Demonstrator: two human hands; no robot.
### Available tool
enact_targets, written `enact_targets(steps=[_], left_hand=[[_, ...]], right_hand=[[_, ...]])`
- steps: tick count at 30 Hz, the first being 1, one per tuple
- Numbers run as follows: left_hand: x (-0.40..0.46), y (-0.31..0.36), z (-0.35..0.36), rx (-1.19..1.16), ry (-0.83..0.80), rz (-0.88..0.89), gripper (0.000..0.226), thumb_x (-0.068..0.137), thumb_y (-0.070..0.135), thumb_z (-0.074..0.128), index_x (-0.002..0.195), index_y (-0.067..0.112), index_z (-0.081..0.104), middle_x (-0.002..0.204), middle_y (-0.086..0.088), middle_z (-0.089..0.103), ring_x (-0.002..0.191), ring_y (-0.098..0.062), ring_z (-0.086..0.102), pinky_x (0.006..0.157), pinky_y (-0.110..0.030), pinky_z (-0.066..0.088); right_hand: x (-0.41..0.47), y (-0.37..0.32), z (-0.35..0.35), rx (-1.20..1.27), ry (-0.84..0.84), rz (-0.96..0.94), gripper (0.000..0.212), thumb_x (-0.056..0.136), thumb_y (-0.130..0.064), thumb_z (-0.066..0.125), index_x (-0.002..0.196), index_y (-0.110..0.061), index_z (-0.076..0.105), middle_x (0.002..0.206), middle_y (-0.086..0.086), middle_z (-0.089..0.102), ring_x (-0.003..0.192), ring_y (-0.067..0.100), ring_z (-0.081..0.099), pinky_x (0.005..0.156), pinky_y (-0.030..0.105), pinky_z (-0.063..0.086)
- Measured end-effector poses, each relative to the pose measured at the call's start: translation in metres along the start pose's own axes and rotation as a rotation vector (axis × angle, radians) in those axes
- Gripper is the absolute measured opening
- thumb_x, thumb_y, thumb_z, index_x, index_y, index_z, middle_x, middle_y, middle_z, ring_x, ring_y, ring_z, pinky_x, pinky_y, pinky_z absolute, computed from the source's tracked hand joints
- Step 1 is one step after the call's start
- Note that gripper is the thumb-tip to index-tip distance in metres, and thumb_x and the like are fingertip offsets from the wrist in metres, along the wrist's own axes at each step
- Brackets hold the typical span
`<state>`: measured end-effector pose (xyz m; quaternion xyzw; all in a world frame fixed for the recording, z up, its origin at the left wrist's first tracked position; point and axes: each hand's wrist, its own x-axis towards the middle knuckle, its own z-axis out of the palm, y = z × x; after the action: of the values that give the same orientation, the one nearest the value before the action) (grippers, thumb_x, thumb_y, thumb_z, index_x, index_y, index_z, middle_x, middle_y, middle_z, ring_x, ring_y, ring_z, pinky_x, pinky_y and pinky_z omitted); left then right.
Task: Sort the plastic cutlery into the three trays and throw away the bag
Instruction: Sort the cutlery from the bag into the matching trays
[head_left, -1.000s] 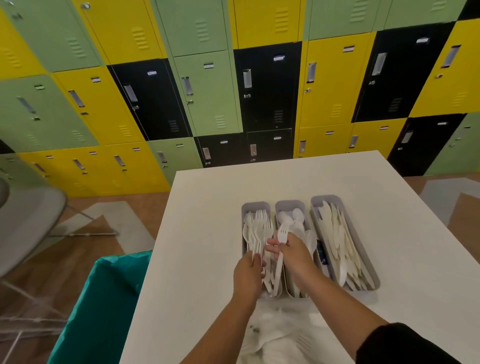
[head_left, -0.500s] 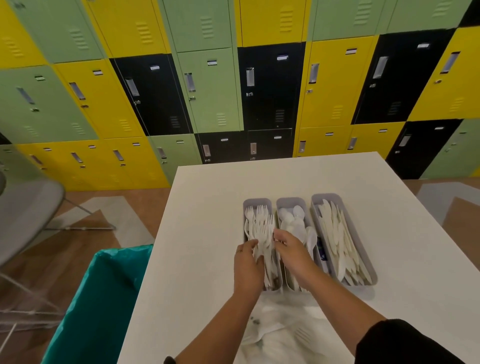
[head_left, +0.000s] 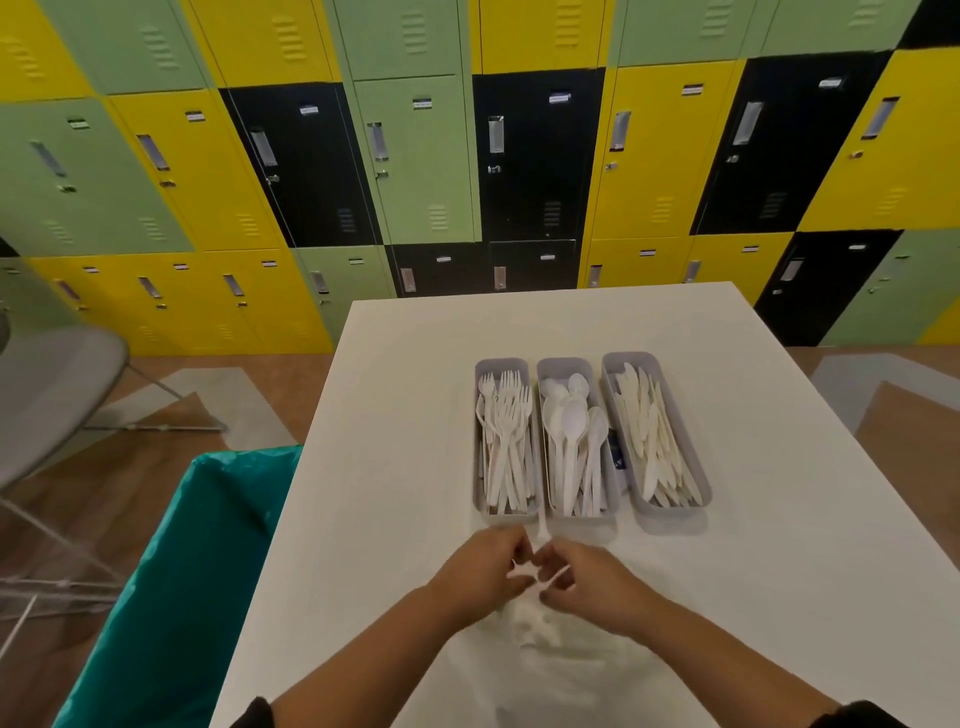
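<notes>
- Three grey trays stand side by side on one white table (head_left: 779, 519): the fork tray (head_left: 480, 441), the spoon tray (head_left: 541, 415) and the knife tray (head_left: 675, 426).
- Forks (head_left: 506, 431), spoons (head_left: 571, 431) and knives (head_left: 647, 431) lie heaped in them (too overlapped for a sure count).
- One clear plastic bag (head_left: 545, 654) lies on the table.
- One bin with a teal liner (head_left: 171, 587) stands beside the table.
- Two hands show, the left hand (head_left: 480, 569) and the right hand (head_left: 592, 584).
</notes>
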<state>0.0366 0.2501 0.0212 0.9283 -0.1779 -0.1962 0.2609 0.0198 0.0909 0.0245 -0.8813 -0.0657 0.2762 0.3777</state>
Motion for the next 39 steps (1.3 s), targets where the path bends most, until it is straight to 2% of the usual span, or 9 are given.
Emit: enact_targets(steps=[5,9,12,17,23,26,30,34,39], left_hand=[[-0.017,-0.012,0.034,0.253,-0.262,-0.074,0.101,0.075,0.041,0.074,0.149,0.013,0.011,0.158,-0.008,0.004,0.145,-0.031,0.009,0.117,-0.049,0.022],[-0.024,-0.015,0.044,0.354,-0.314,-0.130,0.113,0.076,0.037,0.074,0.150,0.011,-0.008,0.159,-0.008,-0.013,0.147,-0.030,-0.007,0.118,-0.055,0.012],[-0.025,-0.013,0.047,0.373,-0.264,-0.132,0.115,0.075,0.036,0.076,0.150,0.011,-0.007,0.160,-0.007,-0.008,0.147,-0.030,-0.003,0.118,-0.052,0.014],[-0.019,-0.016,0.047,0.241,-0.076,-0.116,0.078,0.074,0.022,0.077,0.136,0.008,0.032,0.140,-0.010,0.032,0.128,-0.027,0.033,0.107,-0.035,0.036],[-0.018,-0.023,0.046,0.189,0.005,-0.087,0.024,0.083,0.005,0.054,0.108,0.006,0.052,0.117,-0.012,0.051,0.097,-0.024,0.048,0.075,-0.023,0.031],[-0.017,-0.025,0.041,0.142,0.045,-0.095,0.019,0.088,0.011,0.055,0.106,0.007,0.057,0.114,-0.011,0.057,0.101,-0.024,0.053,0.079,-0.024,0.036],[-0.016,-0.028,0.032,0.086,0.077,-0.115,0.022,0.088,0.022,0.060,0.107,0.010,0.058,0.112,-0.010,0.061,0.104,-0.024,0.056,0.087,-0.029,0.042],[-0.016,-0.025,0.029,0.049,0.112,-0.115,0.024,0.086,0.023,0.064,0.106,0.011,0.059,0.108,-0.009,0.059,0.101,-0.024,0.056,0.085,-0.030,0.043],[-0.016,-0.010,0.028,-0.071,0.209,-0.007,0.018,0.080,0.015,0.067,0.097,0.010,0.063,0.094,-0.005,0.059,0.086,-0.019,0.055,0.068,-0.018,0.038]], right_hand=[[-0.020,0.021,0.026,-0.267,0.038,0.012,0.072,0.078,-0.026,0.071,0.140,-0.020,0.032,0.143,0.001,0.030,0.132,0.015,0.036,0.106,0.020,0.032],[-0.029,0.032,0.036,-0.423,-0.016,0.091,0.102,0.078,-0.029,0.073,0.150,-0.019,0.002,0.159,0.007,-0.002,0.147,0.022,0.006,0.117,0.028,0.016],[-0.027,0.039,0.037,-0.485,0.000,0.083,0.095,0.083,-0.024,0.067,0.150,-0.016,0.001,0.159,0.007,0.003,0.147,0.020,0.006,0.117,0.026,0.014],[-0.016,0.049,0.030,-0.480,0.119,0.009,0.052,0.087,-0.013,0.056,0.136,-0.016,0.036,0.137,0.001,0.045,0.126,0.017,0.042,0.098,0.022,0.034],[-0.010,0.057,0.030,-0.562,0.158,-0.039,0.034,0.085,-0.005,0.045,0.118,-0.012,0.050,0.121,0.005,0.055,0.110,0.021,0.050,0.076,0.023,0.033],[-0.010,0.060,0.028,-0.465,0.201,-0.113,0.030,0.088,-0.014,0.052,0.117,-0.013,0.053,0.118,0.003,0.056,0.109,0.019,0.052,0.074,0.016,0.027],[-0.014,0.059,0.018,-0.229,0.349,-0.150,0.029,0.092,-0.024,0.054,0.121,-0.019,0.054,0.109,0.001,0.063,0.101,0.018,0.058,0.083,0.024,0.041],[-0.020,0.051,0.010,-0.112,0.361,-0.226,0.024,0.095,-0.012,0.047,0.115,-0.022,0.056,0.093,-0.019,0.055,0.085,-0.002,0.054,0.077,0.015,0.041],[-0.018,0.036,0.019,-0.242,0.238,-0.366,0.040,0.090,-0.019,0.057,0.128,-0.027,0.046,0.122,-0.016,0.041,0.101,0.004,0.053,0.083,0.016,0.045]])
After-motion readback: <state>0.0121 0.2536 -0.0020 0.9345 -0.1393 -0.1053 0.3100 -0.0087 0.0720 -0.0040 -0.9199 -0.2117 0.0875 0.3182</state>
